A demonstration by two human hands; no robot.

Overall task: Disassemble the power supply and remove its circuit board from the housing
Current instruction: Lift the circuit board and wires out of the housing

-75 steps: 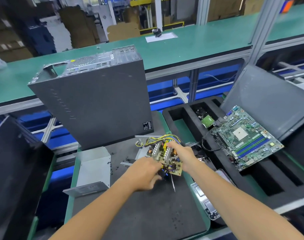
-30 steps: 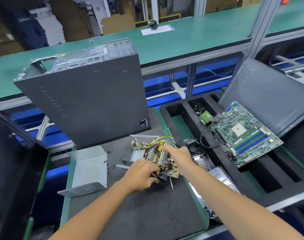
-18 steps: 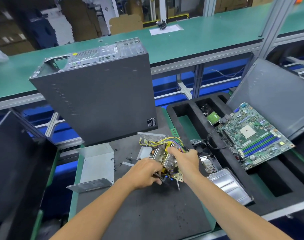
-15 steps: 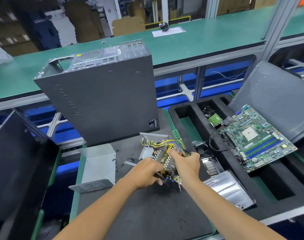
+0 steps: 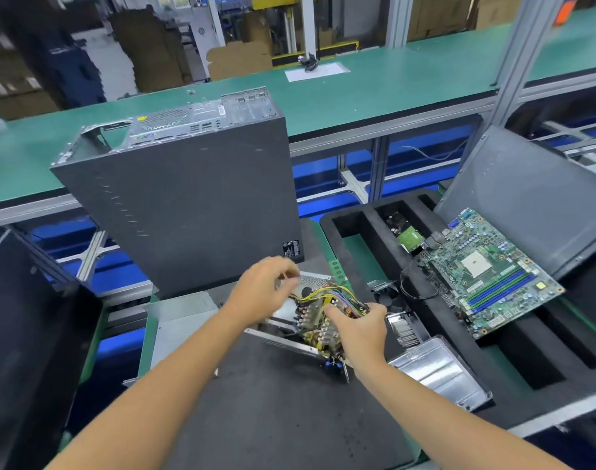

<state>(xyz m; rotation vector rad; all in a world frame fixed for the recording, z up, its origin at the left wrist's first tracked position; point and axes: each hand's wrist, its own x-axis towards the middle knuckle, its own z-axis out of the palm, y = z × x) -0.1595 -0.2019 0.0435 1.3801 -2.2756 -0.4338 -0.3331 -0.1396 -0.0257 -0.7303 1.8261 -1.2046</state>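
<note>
The tan power-supply circuit board (image 5: 318, 329), crowded with silver heat sinks and yellow, purple and black wires, is being gripped by the right hand (image 5: 359, 330), fingers curled round its right edge. The board is being held tilted just above the dark grey foam mat (image 5: 290, 408), near the mat's far right part, its long axis running from near right to far left, wire bundle toward the far end. The open silver sheet-metal housing (image 5: 290, 337) is lying under and left of the board, on the mat. The left hand (image 5: 261, 293) is being held above the housing's perforated far wall, fingers loosely curled; whether anything is pinched cannot be told, owing to blur. A dark grey steel computer case (image 5: 188, 205) is standing upright at the mat's far edge; a small black label at its lower right corner is too small to be read. A green motherboard (image 5: 486, 269) is lying in the black foam tray (image 5: 368, 232) to the right.
</note>
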